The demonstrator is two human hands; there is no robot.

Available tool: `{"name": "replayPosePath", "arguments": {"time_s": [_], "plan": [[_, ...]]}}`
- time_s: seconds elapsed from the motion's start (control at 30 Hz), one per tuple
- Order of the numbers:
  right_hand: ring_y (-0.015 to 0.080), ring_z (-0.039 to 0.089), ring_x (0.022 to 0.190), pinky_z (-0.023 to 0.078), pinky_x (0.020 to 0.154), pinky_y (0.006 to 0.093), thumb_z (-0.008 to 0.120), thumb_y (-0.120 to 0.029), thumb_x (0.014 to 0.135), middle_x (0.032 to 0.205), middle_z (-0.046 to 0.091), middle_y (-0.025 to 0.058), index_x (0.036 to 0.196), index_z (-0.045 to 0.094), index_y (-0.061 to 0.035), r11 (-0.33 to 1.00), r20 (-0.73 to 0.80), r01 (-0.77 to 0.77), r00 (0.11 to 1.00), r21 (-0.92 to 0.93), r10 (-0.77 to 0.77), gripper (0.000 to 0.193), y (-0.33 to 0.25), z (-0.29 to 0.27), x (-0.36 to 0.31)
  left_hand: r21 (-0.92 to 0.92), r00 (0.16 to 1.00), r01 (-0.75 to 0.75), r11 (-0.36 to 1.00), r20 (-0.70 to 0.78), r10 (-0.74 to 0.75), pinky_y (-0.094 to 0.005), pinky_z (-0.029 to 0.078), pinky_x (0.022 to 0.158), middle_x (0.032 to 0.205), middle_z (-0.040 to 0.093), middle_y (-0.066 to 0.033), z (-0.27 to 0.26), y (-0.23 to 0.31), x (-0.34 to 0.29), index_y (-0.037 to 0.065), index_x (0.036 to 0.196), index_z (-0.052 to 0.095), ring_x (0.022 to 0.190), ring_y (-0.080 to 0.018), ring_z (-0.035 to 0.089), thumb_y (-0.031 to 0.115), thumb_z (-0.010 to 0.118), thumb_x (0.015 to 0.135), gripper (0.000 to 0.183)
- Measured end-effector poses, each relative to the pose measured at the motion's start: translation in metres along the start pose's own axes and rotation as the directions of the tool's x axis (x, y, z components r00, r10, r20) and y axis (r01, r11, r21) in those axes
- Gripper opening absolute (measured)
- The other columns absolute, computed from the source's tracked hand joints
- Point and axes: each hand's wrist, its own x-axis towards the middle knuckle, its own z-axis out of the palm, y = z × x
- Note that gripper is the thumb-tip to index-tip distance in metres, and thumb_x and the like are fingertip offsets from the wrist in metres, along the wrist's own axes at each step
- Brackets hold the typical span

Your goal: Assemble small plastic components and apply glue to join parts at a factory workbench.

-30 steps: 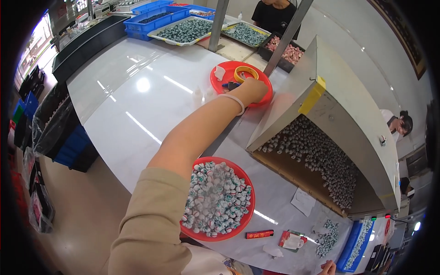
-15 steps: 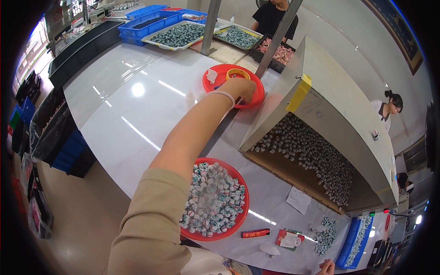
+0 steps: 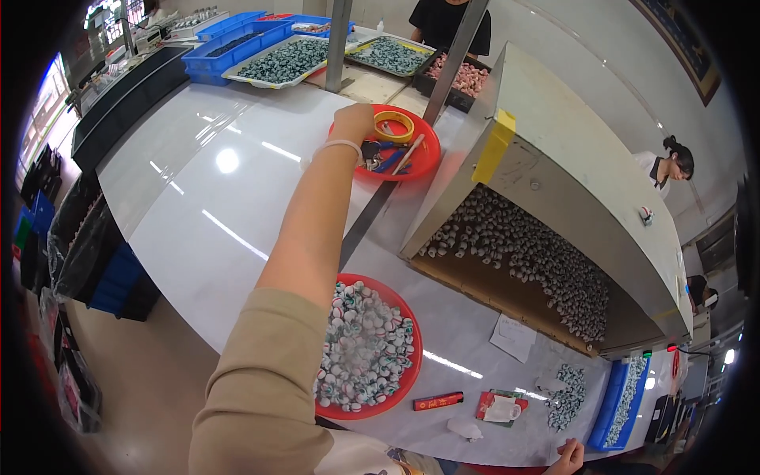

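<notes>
My left hand (image 3: 354,123), its arm stretched far forward, is closed over the left rim of a shallow red basin (image 3: 428,162). What its fingers hold, if anything, is hidden. In the basin lie a yellow tape roll (image 3: 409,127), a blue-handled tool (image 3: 388,163) and a pale stick (image 3: 409,153). Nearer me, another red basin (image 3: 416,348) is heaped with green-and-white beads (image 3: 368,340), partly behind my forearm. At the lower right edge, my right hand (image 3: 568,457) has curled fingers near loose beads (image 3: 567,397); its grip is hidden.
A large open-fronted box (image 3: 514,150) with many small grey pieces stands right of the basins. A red narrow box (image 3: 438,401) and white paper (image 3: 513,338) lie before it. Bead trays (image 3: 285,63) line the back, near a person in black. A blue tray (image 3: 606,412) stands right.
My left hand has moved left across the far basin, uncovering the blue-handled tool and stick. It now covers where the white crumpled piece lay. The view has shifted slightly.
</notes>
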Motion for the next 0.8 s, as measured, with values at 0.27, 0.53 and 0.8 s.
{"name": "replayPosePath", "arguments": {"time_s": [0.27,0.53,0.8], "plan": [[0.0204,0.058,0.067,0.046,0.064,0.0313,0.054,-0.014,0.086,0.075,0.063,0.013,0.085,0.061,0.0073,0.995,0.01,-0.005,1.0,0.096,0.004,0.023,0.036,-0.005,0.002,-0.15,0.979,0.181,0.972,0.124,-0.164,-0.0367,0.049,0.078,0.102,0.064,-0.0112,0.021,-0.003,0.02,0.007,0.099,0.065,0.09,-0.0259,0.062,0.027,0.078,0.062,0.044],[0.0201,0.057,0.067,0.046,0.065,0.0308,0.054,-0.014,0.086,0.075,0.063,0.0127,0.086,0.062,0.0069,0.996,0.017,-0.038,0.999,0.083,0.037,0.022,0.026,-0.001,0.002,-0.117,0.957,0.231,0.966,0.204,-0.205,-0.0365,0.047,0.082,0.107,0.062,-0.0083,0.022,0.005,0.028,0.012,0.104,0.064,0.098,-0.0243,0.059,0.033,0.078,0.064,0.047],[0.0193,0.058,0.067,0.046,0.064,0.0308,0.054,-0.015,0.087,0.075,0.063,0.0125,0.087,0.062,0.0066,0.998,0.044,-0.042,0.998,0.052,0.04,0.023,0.028,0.004,0.004,-0.289,0.888,0.413,0.864,0.339,-0.311,-0.0376,0.044,0.087,0.112,0.061,-0.003,0.025,0.006,0.027,0.016,0.108,0.062,0.106,-0.0214,0.057,0.037,0.076,0.065,0.05]]}}
